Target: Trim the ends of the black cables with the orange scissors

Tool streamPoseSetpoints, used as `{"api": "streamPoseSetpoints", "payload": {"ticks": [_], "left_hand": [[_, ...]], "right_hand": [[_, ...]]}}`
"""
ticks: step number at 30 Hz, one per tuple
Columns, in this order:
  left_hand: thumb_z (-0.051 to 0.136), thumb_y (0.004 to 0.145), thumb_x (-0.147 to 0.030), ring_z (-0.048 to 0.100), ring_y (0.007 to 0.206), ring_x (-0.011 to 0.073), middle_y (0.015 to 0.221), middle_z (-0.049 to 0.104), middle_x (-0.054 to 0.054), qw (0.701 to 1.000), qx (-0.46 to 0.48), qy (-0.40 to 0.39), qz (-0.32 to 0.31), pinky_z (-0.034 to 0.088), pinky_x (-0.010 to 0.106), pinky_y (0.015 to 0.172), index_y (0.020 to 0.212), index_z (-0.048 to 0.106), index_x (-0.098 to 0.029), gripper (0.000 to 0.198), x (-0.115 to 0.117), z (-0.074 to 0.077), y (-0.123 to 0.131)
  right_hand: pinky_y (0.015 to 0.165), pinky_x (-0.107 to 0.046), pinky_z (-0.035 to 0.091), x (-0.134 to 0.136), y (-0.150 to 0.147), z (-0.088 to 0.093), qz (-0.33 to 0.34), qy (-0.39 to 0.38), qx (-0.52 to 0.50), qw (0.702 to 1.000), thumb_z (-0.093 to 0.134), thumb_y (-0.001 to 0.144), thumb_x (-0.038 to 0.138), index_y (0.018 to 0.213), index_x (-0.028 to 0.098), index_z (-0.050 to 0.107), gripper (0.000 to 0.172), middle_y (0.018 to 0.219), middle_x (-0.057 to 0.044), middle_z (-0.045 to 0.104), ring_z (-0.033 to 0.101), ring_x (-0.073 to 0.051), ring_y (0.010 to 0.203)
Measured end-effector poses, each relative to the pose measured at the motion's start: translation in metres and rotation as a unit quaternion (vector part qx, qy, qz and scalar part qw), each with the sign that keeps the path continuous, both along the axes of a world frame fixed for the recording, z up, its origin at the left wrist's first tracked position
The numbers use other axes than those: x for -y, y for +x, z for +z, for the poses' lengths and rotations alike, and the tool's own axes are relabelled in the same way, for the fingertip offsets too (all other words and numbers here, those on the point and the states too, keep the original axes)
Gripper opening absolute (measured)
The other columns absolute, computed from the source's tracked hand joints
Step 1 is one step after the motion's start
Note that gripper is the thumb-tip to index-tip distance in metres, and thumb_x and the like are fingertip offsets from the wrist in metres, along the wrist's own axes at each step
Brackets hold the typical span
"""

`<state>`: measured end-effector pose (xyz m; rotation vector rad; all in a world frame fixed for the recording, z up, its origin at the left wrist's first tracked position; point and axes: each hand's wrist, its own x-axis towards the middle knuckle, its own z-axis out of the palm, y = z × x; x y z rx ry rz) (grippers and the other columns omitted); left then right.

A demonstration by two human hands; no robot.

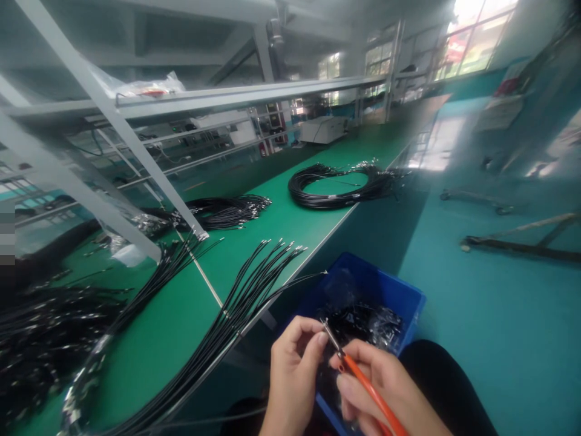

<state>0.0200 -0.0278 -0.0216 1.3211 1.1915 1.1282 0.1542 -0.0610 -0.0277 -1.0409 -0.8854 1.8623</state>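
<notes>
Gripping an orange-handled tool (pixel 363 380), the right hand (pixel 393 374) is closed around it, fingers curled on one side and thumb on the other, with the slim metal nose pointing up and left. The left hand (pixel 293 369) is drawn into a pinch, thumb and forefinger nearly meeting right at that nose; whatever sits between them is too small to make out. Both hands and the tool appear over the near part of a blue bin (pixel 411 297) holding black pieces and clear plastic (pixel 385 327). To the left, a bundle of black cables (pixel 218 339) with silver ends curves along the green tabletop (pixel 158 357), one cable jutting past its edge. A black cable coil (pixel 318 198) lies farther back.
</notes>
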Motion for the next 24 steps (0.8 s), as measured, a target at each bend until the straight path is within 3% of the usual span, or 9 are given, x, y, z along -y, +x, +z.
{"api": "streamPoseSetpoints", "payload": {"ticks": [7,11,14,18,21,24], "left_hand": [[0.060,0.078,-0.025,0.053,0.059,0.0141,0.064,0.060,0.000,0.999,-0.044,0.022,0.021,0.043,0.022,0.057,0.072,0.062,-0.016,0.011,0.000,0.000,0.006],[0.059,0.078,-0.024,0.055,0.062,0.0161,0.067,0.062,0.002,0.994,-0.094,0.043,0.044,0.044,0.023,0.058,0.075,0.065,-0.018,0.009,-0.003,-0.001,0.006],[0.059,0.078,-0.023,0.058,0.065,0.0180,0.072,0.064,0.003,0.989,-0.120,0.072,0.041,0.045,0.025,0.060,0.079,0.069,-0.019,0.010,-0.004,0.000,0.005],[0.060,0.078,-0.022,0.060,0.066,0.0193,0.071,0.065,0.004,0.985,-0.146,0.091,0.022,0.045,0.026,0.061,0.077,0.071,-0.020,0.011,-0.001,0.002,0.006],[0.059,0.079,-0.021,0.060,0.066,0.0192,0.070,0.066,0.003,0.981,-0.158,0.108,0.004,0.044,0.026,0.061,0.077,0.071,-0.021,0.012,0.003,0.003,0.009],[0.057,0.080,-0.021,0.060,0.066,0.0185,0.071,0.066,0.003,0.980,-0.154,0.126,-0.003,0.044,0.025,0.061,0.078,0.071,-0.021,0.014,0.006,0.005,0.010]], "right_hand": [[0.030,-0.014,0.024,-0.005,0.002,-0.004,0.016,-0.008,0.032,0.999,0.064,0.072,0.040,0.083,0.016,0.049,0.031,0.052,0.002,0.060,0.035,-0.002,0.027],[0.038,-0.016,0.029,0.001,0.002,-0.008,-0.002,0.002,0.075,0.997,0.065,0.069,0.026,0.076,0.017,0.050,0.019,0.047,0.006,0.055,0.039,-0.004,0.035],[0.049,-0.020,0.039,0.005,0.003,-0.012,-0.092,0.044,0.106,0.989,0.068,0.063,0.018,0.078,0.018,0.055,0.020,0.056,0.005,0.055,0.050,-0.009,0.049],[0.070,-0.029,0.049,0.000,0.003,-0.005,-0.281,0.097,0.153,0.943,0.071,0.064,0.026,0.092,0.022,0.055,0.033,0.076,-0.001,0.065,0.062,-0.019,0.074],[0.076,-0.033,0.050,-0.009,-0.001,0.005,-0.313,0.122,0.159,0.928,0.072,0.065,0.031,0.097,0.022,0.054,0.038,0.085,-0.004,0.066,0.063,-0.022,0.083],[0.073,-0.031,0.051,-0.015,-0.008,0.011,-0.321,0.123,0.143,0.928,0.072,0.066,0.028,0.095,0.022,0.054,0.034,0.082,-0.002,0.065,0.064,-0.021,0.079]]}}
